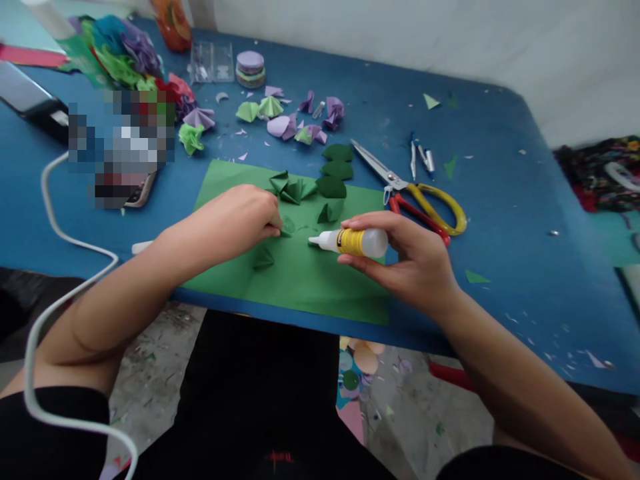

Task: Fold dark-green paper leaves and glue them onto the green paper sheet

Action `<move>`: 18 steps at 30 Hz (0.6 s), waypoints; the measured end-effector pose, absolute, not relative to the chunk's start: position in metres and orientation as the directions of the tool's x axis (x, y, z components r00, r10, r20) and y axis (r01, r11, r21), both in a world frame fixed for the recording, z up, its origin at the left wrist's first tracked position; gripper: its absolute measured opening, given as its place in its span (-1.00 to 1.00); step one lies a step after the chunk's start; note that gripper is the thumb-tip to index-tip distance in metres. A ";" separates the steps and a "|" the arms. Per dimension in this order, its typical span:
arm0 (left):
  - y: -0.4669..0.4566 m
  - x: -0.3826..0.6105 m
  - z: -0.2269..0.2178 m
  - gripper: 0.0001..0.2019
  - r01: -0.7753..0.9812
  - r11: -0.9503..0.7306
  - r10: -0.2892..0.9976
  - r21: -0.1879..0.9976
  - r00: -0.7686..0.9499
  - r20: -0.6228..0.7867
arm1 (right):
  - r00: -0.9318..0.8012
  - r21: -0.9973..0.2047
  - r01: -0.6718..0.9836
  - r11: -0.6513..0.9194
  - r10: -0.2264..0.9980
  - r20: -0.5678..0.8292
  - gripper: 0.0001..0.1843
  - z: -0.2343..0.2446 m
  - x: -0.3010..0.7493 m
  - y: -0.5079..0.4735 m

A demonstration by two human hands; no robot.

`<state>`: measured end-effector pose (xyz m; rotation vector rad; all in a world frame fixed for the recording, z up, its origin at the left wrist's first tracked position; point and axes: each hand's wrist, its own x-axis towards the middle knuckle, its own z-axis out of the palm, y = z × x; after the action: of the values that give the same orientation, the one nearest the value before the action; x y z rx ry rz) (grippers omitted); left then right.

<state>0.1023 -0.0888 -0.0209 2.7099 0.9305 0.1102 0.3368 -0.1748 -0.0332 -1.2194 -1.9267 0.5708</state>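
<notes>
Squeezed hard, the glue bottle (353,243) gripped by the right hand (407,257) could flood the green sheet (320,287) below the left hand (243,217), its fingertips pinching a paper piece (285,234).

Our left forearm (145,280) slants up from the lower left of the frame toward the centre, where our left hand (247,215), its back uppermost, bunches into a pinch. From the lower right comes our right forearm (520,367); our right hand (423,260), just right of centre, grips between thumb and fingers (the thumb sits lowest).
</notes>
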 end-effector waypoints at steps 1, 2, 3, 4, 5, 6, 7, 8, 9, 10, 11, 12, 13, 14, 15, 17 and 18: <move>-0.089 0.103 -0.020 -0.77 0.613 -0.752 0.629 0.242 0.777 -0.016 | -0.248 -0.705 0.551 0.447 0.894 0.373 -0.62 -0.033 0.337 -0.175; -0.089 0.103 -0.019 -0.76 0.643 -0.741 0.654 0.193 0.757 -0.008 | -0.252 -0.702 0.549 0.454 0.890 0.379 -0.62 -0.033 0.337 -0.175; -0.090 0.103 -0.019 -0.76 0.664 -0.732 0.672 0.155 0.741 0.000 | -0.257 -0.698 0.548 0.461 0.887 0.385 -0.62 -0.033 0.337 -0.175; -0.090 0.104 -0.019 -0.75 0.666 -0.732 0.673 0.143 0.740 0.002 | -0.259 -0.694 0.549 0.466 0.884 0.388 -0.62 -0.033 0.337 -0.175; -0.091 0.105 -0.019 -0.75 0.653 -0.743 0.660 0.148 0.751 0.000 | -0.259 -0.692 0.551 0.467 0.884 0.390 -0.61 -0.033 0.338 -0.175; -0.091 0.105 -0.019 -0.75 0.633 -0.757 0.642 0.163 0.767 -0.002 | -0.258 -0.690 0.555 0.466 0.884 0.390 -0.62 -0.033 0.338 -0.175; -0.091 0.105 -0.020 -0.75 0.615 -0.769 0.625 0.177 0.781 0.000 | -0.255 -0.688 0.559 0.462 0.886 0.387 -0.62 -0.033 0.337 -0.175; -0.091 0.105 -0.020 -0.75 0.607 -0.773 0.619 0.187 0.786 0.008 | -0.252 -0.687 0.563 0.459 0.887 0.387 -0.62 -0.033 0.337 -0.175; -0.091 0.105 -0.021 -0.75 0.611 -0.769 0.625 0.187 0.780 0.021 | -0.249 -0.686 0.566 0.458 0.888 0.387 -0.63 -0.032 0.337 -0.175; -0.090 0.104 -0.021 -0.75 0.627 -0.758 0.642 0.180 0.765 0.038 | -0.244 -0.685 0.567 0.457 0.888 0.390 -0.63 -0.032 0.337 -0.175; -0.089 0.104 -0.021 -0.75 0.646 -0.744 0.662 0.172 0.748 0.052 | -0.239 -0.683 0.569 0.458 0.887 0.396 -0.63 -0.032 0.337 -0.175; -0.089 0.104 -0.022 -0.75 0.659 -0.733 0.675 0.168 0.736 0.058 | -0.234 -0.681 0.570 0.459 0.886 0.401 -0.64 -0.032 0.336 -0.175; -0.088 0.103 -0.022 -0.75 0.660 -0.732 0.675 0.171 0.736 0.052 | -0.230 -0.680 0.571 0.461 0.884 0.407 -0.64 -0.032 0.336 -0.175; -0.088 0.103 -0.021 -0.76 0.650 -0.739 0.665 0.180 0.746 0.034 | -0.228 -0.678 0.571 0.463 0.883 0.411 -0.63 -0.032 0.336 -0.175; -0.088 0.104 -0.020 -0.76 0.634 -0.749 0.648 0.192 0.762 0.009 | -0.227 -0.676 0.572 0.464 0.882 0.413 -0.63 -0.032 0.336 -0.175; -0.089 0.104 -0.019 -0.77 0.618 -0.759 0.626 0.204 0.779 -0.032 | -0.233 -0.674 0.573 0.466 0.881 0.411 -0.63 -0.032 0.337 -0.174; -0.089 0.104 -0.018 -0.77 0.629 -0.753 0.635 0.196 0.771 -0.036 | -0.236 -0.673 0.573 0.467 0.881 0.410 -0.62 -0.033 0.337 -0.174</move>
<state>0.1045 -0.0889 -0.0176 2.7688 0.9987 0.0484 0.3368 -0.1741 -0.0326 -1.2122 -1.9322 0.4977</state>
